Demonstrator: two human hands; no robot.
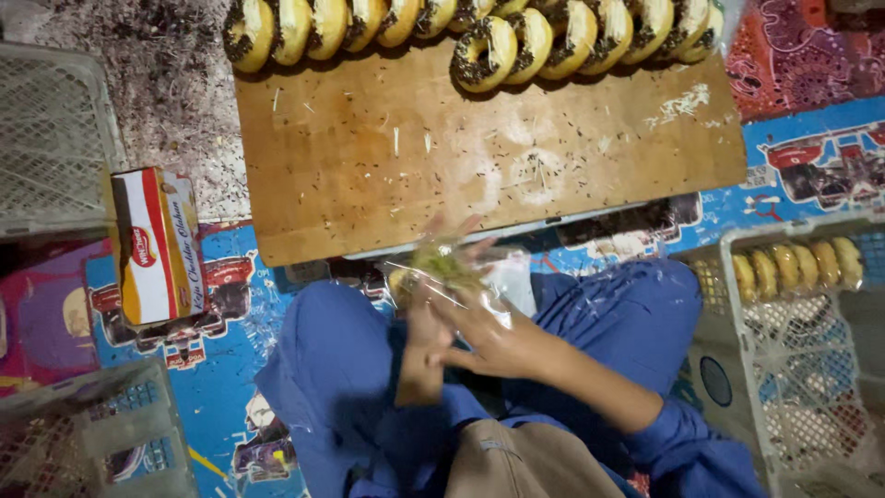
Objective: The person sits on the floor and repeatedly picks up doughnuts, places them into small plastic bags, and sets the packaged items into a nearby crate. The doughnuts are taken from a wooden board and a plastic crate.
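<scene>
Patterned floor covering in blue and red (811, 138) is spread beneath a wooden board (479, 138), along whose far edge a row of iced, sprinkled doughnuts (498, 41) is stood on edge. Just in front of the board, above the blue-trousered lap, a doughnut in a clear plastic wrapper (441, 267) is held between both hands — the left hand (419, 341) is placed beneath it and looks closed around the wrapper, though blur hides the fingers, while the right hand (493, 337) is laid over it with fingers loosely spread. The wrapping seems best done with the film drawn taut and the topping kept from being pressed — a judgement only. A red and yellow carton (157, 244) is seen at the left beside a grey crate (55, 138); a white crate (802, 369) with more wrapped doughnuts is seen at the right.
</scene>
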